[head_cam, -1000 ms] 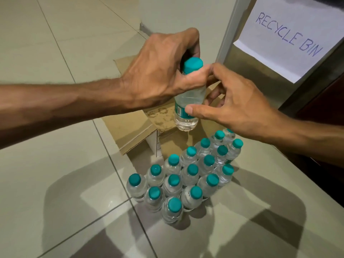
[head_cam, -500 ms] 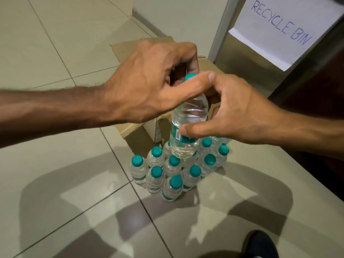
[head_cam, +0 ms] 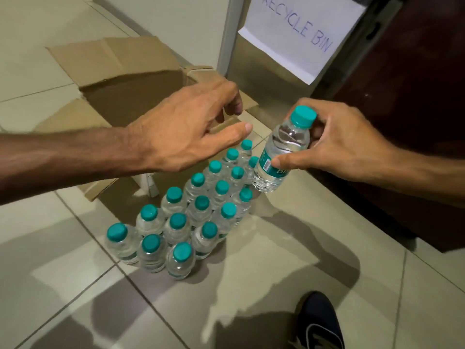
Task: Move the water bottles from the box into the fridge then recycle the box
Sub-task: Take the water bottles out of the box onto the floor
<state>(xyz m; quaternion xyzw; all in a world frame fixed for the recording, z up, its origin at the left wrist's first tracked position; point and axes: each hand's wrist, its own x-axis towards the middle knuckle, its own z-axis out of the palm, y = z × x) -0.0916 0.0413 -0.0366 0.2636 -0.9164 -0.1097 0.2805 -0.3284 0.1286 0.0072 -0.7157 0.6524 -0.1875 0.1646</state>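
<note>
My right hand (head_cam: 337, 144) holds a clear water bottle (head_cam: 281, 152) with a teal cap, tilted, just right of the far end of the bottle rows. My left hand (head_cam: 186, 129) hovers open and empty over the near edge of the brown cardboard box (head_cam: 125, 79), fingers apart. The box stands on the floor with its flaps spread; its inside is mostly hidden by my left hand. Several teal-capped water bottles (head_cam: 176, 222) stand upright in tight rows on the tiled floor in front of the box.
A white paper sign reading RECYCLE BIN (head_cam: 299, 31) hangs on a metal surface behind the box. A dark brown panel (head_cam: 407, 109) fills the right side. My dark shoe (head_cam: 317, 321) shows at the bottom. Beige floor tiles stretch to the left and front.
My left hand let go of the bottle and drew back left over the box. My right hand took the bottle and carried it to the right.
</note>
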